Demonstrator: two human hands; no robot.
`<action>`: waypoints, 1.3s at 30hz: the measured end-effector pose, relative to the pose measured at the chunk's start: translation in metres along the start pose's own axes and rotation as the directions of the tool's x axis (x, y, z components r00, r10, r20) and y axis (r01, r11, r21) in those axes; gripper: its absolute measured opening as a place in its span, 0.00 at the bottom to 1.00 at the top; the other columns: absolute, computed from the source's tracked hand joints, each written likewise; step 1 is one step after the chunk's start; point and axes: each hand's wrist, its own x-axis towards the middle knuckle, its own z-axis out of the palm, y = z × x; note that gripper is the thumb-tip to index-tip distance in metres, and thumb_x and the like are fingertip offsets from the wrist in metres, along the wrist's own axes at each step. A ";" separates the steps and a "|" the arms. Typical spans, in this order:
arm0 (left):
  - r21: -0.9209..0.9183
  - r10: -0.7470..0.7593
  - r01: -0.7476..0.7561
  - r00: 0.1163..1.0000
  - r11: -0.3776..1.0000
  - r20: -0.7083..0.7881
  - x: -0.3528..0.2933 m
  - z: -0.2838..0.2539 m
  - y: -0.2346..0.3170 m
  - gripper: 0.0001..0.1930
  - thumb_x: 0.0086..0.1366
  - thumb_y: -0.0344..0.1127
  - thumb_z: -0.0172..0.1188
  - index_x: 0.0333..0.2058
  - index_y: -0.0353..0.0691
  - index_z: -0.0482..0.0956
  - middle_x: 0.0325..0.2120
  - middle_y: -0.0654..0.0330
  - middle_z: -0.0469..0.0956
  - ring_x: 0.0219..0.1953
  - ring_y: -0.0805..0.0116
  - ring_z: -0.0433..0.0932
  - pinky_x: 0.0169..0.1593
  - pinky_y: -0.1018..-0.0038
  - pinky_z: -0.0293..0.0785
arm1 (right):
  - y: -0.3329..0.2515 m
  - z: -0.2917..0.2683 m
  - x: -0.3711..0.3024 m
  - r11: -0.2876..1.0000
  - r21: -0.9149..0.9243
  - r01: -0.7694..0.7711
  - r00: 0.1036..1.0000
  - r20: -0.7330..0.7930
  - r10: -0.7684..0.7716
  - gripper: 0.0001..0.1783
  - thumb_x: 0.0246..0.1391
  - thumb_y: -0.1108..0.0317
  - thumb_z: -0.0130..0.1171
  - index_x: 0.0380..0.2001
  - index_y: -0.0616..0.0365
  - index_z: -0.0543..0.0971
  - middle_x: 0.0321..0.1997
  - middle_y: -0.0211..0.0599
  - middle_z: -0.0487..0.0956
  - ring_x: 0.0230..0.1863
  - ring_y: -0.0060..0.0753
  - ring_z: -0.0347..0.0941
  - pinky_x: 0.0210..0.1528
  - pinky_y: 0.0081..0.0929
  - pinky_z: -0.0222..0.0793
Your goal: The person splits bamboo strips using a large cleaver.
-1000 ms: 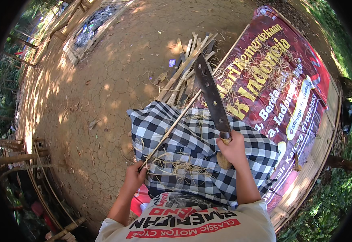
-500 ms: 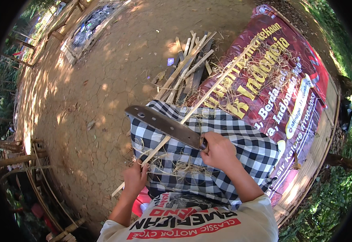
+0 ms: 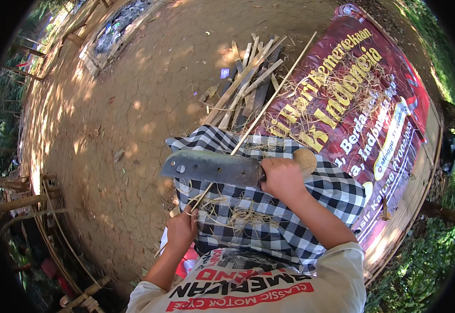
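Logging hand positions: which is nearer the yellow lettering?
Right: the right hand, gripping the knife, is below the lettering in frame; the left hand, on the strip, farther down-left.

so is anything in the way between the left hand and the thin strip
Nothing visible: the left hand grips the thin strip directly. Farther along, the knife blade crosses it and hides a stretch.

A bamboo bench (image 3: 412, 190) is covered almost to its right edge by a dark red banner (image 3: 394, 68) with yellow and white lettering; a strip of bare bamboo shows along that edge. Fine shavings (image 3: 321, 101) are strewn over the banner, mostly across its middle. On the cracked brown ground (image 3: 149, 94), near the banner's left edge, lie a heap of wooden sticks (image 3: 245, 81) and a small purple wrapper (image 3: 225, 73).
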 end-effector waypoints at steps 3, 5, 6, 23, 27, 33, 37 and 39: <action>0.004 0.002 -0.002 1.000 1.000 -0.023 -0.001 0.003 -0.002 0.12 0.68 0.41 0.50 0.41 0.41 0.76 0.13 0.46 0.72 0.19 0.43 0.75 0.24 0.54 0.69 | 0.010 -0.005 0.002 0.998 -0.053 -0.038 0.999 0.005 0.038 0.12 0.29 0.67 0.66 0.20 0.55 0.73 0.21 0.37 0.76 0.24 0.39 0.76 0.29 0.32 0.72; 0.004 0.003 -0.003 0.999 1.000 -0.035 -0.001 0.004 -0.002 0.12 0.68 0.41 0.50 0.43 0.42 0.76 0.13 0.47 0.72 0.19 0.44 0.75 0.23 0.54 0.69 | 0.025 -0.008 0.002 0.994 -0.075 -0.079 0.997 -0.026 0.077 0.12 0.29 0.67 0.65 0.20 0.55 0.73 0.21 0.37 0.76 0.25 0.39 0.76 0.30 0.33 0.72; 0.007 0.006 -0.006 0.999 1.000 -0.038 -0.001 0.004 -0.002 0.13 0.68 0.41 0.50 0.43 0.42 0.76 0.13 0.47 0.72 0.18 0.44 0.75 0.23 0.54 0.69 | 0.035 -0.014 0.003 0.990 -0.037 -0.139 0.990 -0.039 0.138 0.12 0.30 0.68 0.65 0.21 0.56 0.72 0.22 0.39 0.75 0.26 0.45 0.75 0.31 0.38 0.72; 0.160 0.058 -0.059 0.998 0.985 0.008 0.013 -0.012 0.003 0.10 0.67 0.39 0.52 0.36 0.39 0.75 0.16 0.44 0.74 0.20 0.42 0.76 0.24 0.54 0.68 | 0.061 -0.019 -0.005 0.928 0.014 -0.373 0.928 -0.003 0.373 0.11 0.38 0.65 0.63 0.25 0.59 0.75 0.25 0.48 0.79 0.28 0.51 0.78 0.33 0.43 0.74; 0.255 0.079 -0.073 0.997 0.964 -0.016 0.011 -0.007 -0.002 0.10 0.67 0.40 0.52 0.37 0.41 0.76 0.15 0.46 0.74 0.19 0.45 0.76 0.22 0.55 0.68 | 0.001 -0.003 0.000 0.981 0.112 -0.159 0.984 0.096 0.149 0.14 0.36 0.65 0.66 0.23 0.60 0.74 0.22 0.44 0.78 0.26 0.46 0.78 0.32 0.38 0.74; 0.194 0.110 -0.094 0.991 0.976 -0.070 0.008 0.002 -0.009 0.10 0.67 0.41 0.53 0.35 0.42 0.75 0.15 0.48 0.74 0.19 0.46 0.76 0.22 0.56 0.68 | 0.012 0.001 0.006 0.989 0.042 -0.144 0.989 0.038 0.142 0.14 0.33 0.63 0.66 0.22 0.58 0.74 0.21 0.42 0.78 0.26 0.44 0.77 0.30 0.38 0.74; 0.208 0.095 -0.079 0.993 0.975 -0.069 0.007 0.002 -0.008 0.11 0.67 0.42 0.52 0.32 0.41 0.73 0.15 0.48 0.74 0.19 0.46 0.76 0.22 0.56 0.68 | 0.048 -0.006 0.006 0.977 -0.043 -0.211 0.978 -0.016 0.210 0.13 0.31 0.64 0.66 0.22 0.56 0.75 0.20 0.40 0.77 0.25 0.44 0.77 0.30 0.38 0.73; 0.213 0.091 -0.073 0.993 0.974 -0.075 0.007 0.000 -0.005 0.11 0.67 0.42 0.52 0.31 0.41 0.73 0.14 0.49 0.74 0.19 0.46 0.76 0.22 0.56 0.68 | 0.055 -0.003 0.006 0.984 -0.069 -0.165 0.986 -0.039 0.162 0.13 0.31 0.64 0.66 0.22 0.56 0.74 0.20 0.39 0.76 0.25 0.44 0.76 0.30 0.38 0.73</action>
